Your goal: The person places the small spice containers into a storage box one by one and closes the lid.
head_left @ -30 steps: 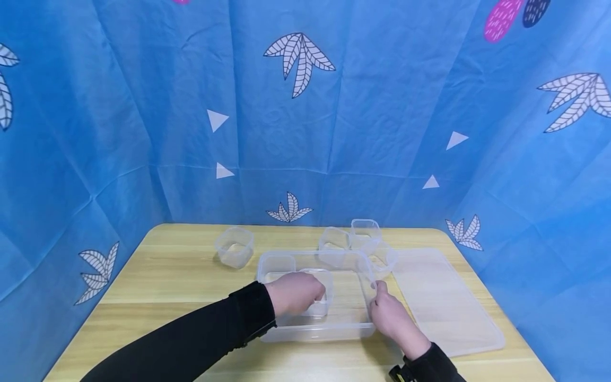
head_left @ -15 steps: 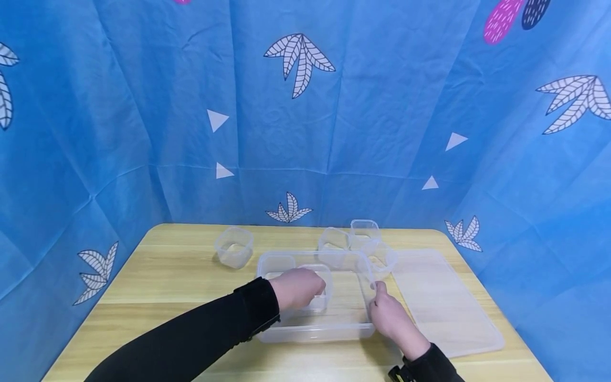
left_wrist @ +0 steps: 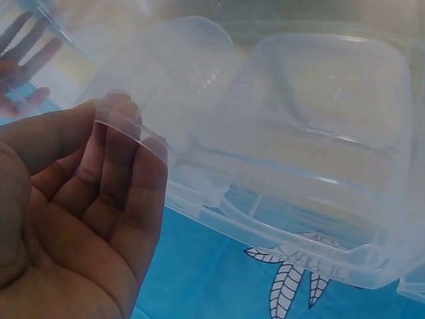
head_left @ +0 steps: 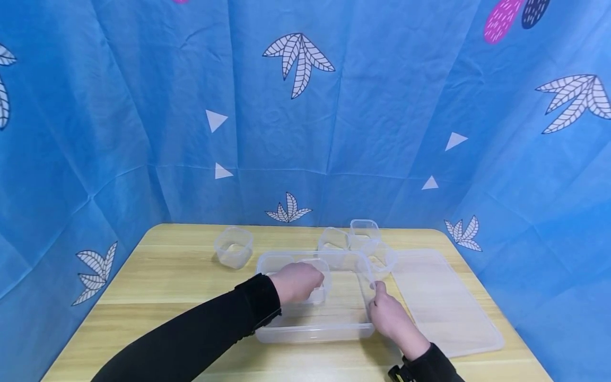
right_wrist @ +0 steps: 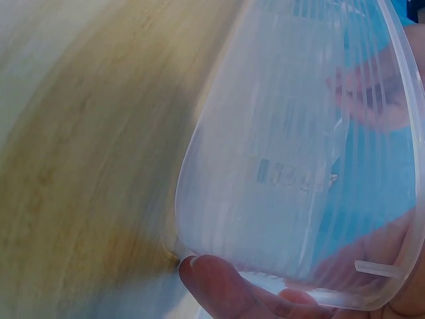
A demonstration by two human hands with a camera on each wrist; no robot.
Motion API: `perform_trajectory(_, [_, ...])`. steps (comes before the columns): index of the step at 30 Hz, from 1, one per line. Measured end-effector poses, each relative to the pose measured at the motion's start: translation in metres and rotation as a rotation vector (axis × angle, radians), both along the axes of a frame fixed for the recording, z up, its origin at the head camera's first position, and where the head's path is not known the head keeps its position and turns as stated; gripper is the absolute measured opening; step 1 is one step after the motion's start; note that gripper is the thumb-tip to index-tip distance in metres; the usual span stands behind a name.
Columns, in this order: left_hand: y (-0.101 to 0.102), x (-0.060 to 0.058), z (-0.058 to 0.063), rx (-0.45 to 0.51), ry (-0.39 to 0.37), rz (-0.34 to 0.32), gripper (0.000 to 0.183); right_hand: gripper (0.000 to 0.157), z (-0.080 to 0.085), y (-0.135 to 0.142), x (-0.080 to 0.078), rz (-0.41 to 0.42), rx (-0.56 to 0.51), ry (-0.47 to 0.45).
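A large clear plastic food container (head_left: 315, 333) stands on the wooden table, with two small clear tubs inside. My left hand (head_left: 298, 281) reaches into it and pinches the rim of one small tub (head_left: 319, 298), thumb on one side and fingers on the other in the left wrist view. The other small tub (left_wrist: 332, 86) sits beside it, in the back left corner of the large container. My right hand (head_left: 393, 318) grips the large container's right side; in the right wrist view its thumb (right_wrist: 212, 282) lies along the ribbed wall.
Three small clear tubs cluster behind the large container's right corner, one of them a rounded tub (head_left: 379, 257). Another small tub (head_left: 234, 246) stands at the back left. A flat translucent lid (head_left: 444, 302) lies at the right. A blue patterned cloth (head_left: 305, 132) hangs behind the table.
My left hand has shifted the pinched tub away from me, toward the back of the large container. My right hand has stayed in place on the container's side.
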State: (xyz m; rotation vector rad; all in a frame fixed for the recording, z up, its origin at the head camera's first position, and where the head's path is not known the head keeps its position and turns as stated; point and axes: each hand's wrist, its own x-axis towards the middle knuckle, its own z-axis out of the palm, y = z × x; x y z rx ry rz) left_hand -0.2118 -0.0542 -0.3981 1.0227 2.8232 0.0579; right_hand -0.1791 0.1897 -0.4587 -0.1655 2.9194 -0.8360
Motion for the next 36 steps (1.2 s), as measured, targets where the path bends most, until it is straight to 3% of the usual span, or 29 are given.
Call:
perform_trajectory(10, [-0.001, -0.009, -0.003, 0.000, -0.013, 0.065, 0.014, 0.039, -0.001, 0.000, 0.000, 0.021, 0.013, 0.030])
perform_trajectory(19, [-0.001, -0.011, -0.003, 0.006, -0.024, 0.075, 0.015, 0.040, 0.000, 0.000, 0.000, 0.021, 0.020, 0.046])
perform_trajectory(36, [0.001, -0.010, -0.001, 0.001, -0.084, 0.108, 0.018, 0.038, 0.000, 0.001, 0.001, 0.027, 0.025, 0.072])
